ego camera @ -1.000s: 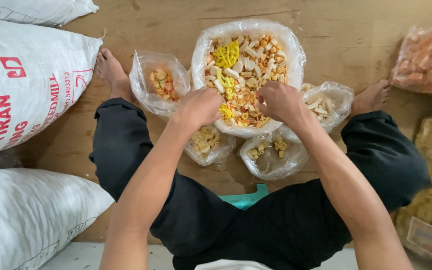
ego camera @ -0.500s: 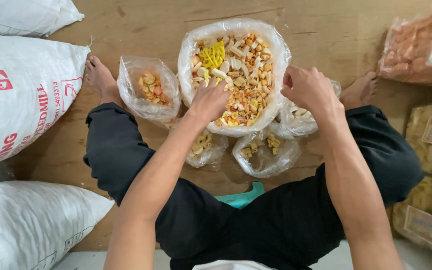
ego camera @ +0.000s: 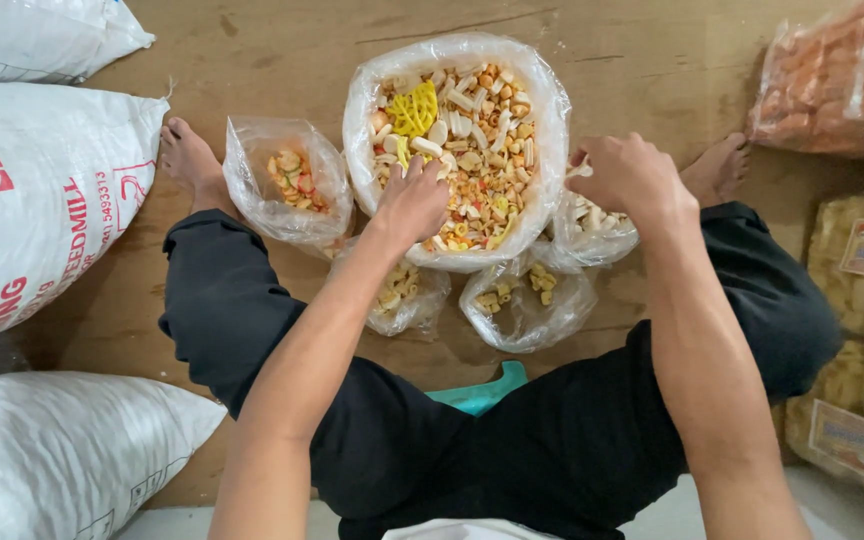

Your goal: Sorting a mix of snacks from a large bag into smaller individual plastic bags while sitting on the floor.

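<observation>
Between your spread legs on the wooden floor [ego camera: 252,60] sits the big clear bag [ego camera: 452,60] of mixed crackers [ego camera: 482,170], its mouth rolled open and a yellow lattice-shaped piece [ego camera: 414,108] lying near the top of the heap. Your left hand [ego camera: 412,200] rests at the near left edge of that heap with the fingers [ego camera: 427,172] pressed down into the pieces and loosely together; whether they pinch anything you cannot tell. Your right hand [ego camera: 630,178] hovers over the small bag of pale crackers [ego camera: 597,225] just right of the big bag, fingers curled in with a pale piece showing at the knuckles, so they seem closed on it. Crowding the big bag are three more small bags: one with orange and green pieces [ego camera: 287,185] to the left by your left foot [ego camera: 187,155], and two low ones, the near-left bag [ego camera: 402,295] partly under your left forearm and the near-middle bag [ego camera: 527,300] touching the big bag's underside. White woven sacks [ego camera: 42,200] wall in your left side, packed bags of snacks [ego camera: 842,80] stack up on your right, and a teal stool edge [ego camera: 482,390] shows under you.
</observation>
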